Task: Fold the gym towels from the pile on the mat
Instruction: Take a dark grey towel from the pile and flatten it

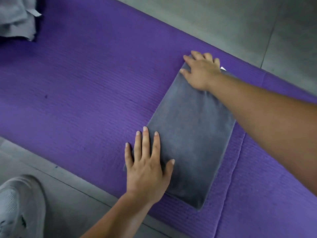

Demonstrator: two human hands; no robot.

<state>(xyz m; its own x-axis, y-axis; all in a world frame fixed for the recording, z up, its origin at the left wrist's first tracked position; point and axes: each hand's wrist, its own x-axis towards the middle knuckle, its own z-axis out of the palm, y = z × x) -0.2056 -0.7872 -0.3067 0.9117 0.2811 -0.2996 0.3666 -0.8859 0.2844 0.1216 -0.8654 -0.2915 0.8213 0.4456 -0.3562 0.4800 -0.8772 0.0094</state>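
I see the folded towel (pixel 190 134) as matt grey cloth with a short, soft nap. The mat (pixel 85 83) looks like matt purple foam, finely ribbed. The pile (pixel 16 18) is lighter grey cloth, rumpled. The floor (pixel 240 23) reads as smooth, dull grey tile. The shoe (pixel 18 206) shows pale mesh fabric.

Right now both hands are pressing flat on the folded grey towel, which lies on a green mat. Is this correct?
Not quite: the mat is purple, not green, as the head view shows. The rest holds: the left hand and right hand both press flat on the folded grey towel lying on it.
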